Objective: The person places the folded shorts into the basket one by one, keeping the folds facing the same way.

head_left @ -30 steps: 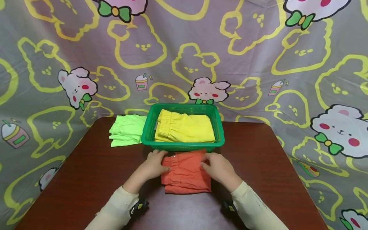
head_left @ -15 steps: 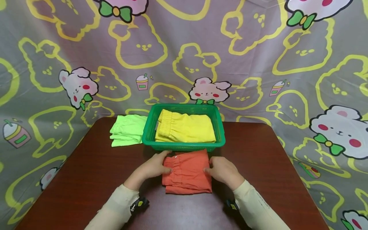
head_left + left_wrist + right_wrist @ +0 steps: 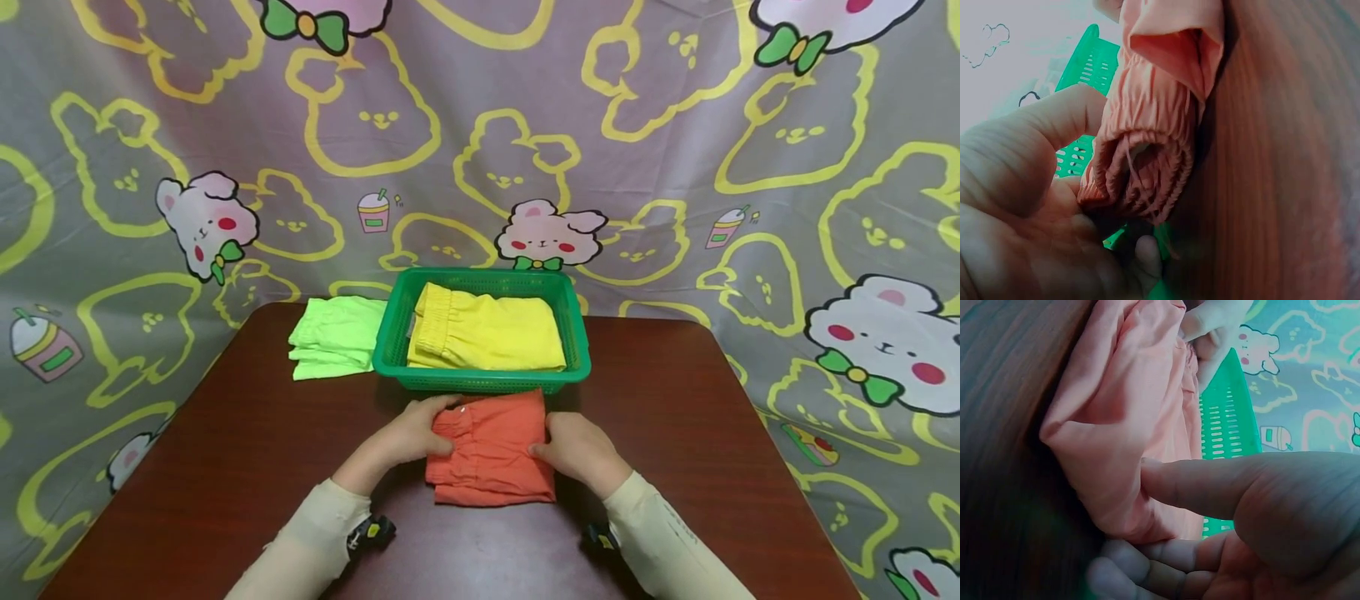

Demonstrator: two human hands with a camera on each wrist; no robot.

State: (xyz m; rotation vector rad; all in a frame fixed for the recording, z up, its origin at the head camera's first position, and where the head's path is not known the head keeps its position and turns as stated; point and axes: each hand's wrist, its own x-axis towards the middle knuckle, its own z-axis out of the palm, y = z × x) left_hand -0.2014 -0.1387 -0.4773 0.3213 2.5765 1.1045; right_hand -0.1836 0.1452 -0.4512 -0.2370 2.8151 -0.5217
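Note:
Folded orange-red shorts (image 3: 495, 458) lie on the table in front of the green basket. My left hand (image 3: 408, 433) pinches their left end at the gathered elastic waistband (image 3: 1147, 112), thumb on top and fingers at the far side and beneath. On the opposite end my right hand (image 3: 581, 446) grips the folded edge; in the right wrist view its thumb (image 3: 1204, 487) presses the cloth while the fingers curl under it. In the left wrist view the rolled waistband layers and a loose drawstring show at the open end.
Behind the shorts stands the green perforated basket (image 3: 480, 379), holding folded yellow shorts (image 3: 495, 333). Bright green folded clothing (image 3: 333, 337) lies against the basket's left side. A patterned cloth backdrop (image 3: 637, 167) hangs around the brown table (image 3: 675, 400).
My right hand has come down from over the cloth to its right edge and taken hold there. The left hand has closed its thumb onto the waistband end. The shorts stay nearly in place.

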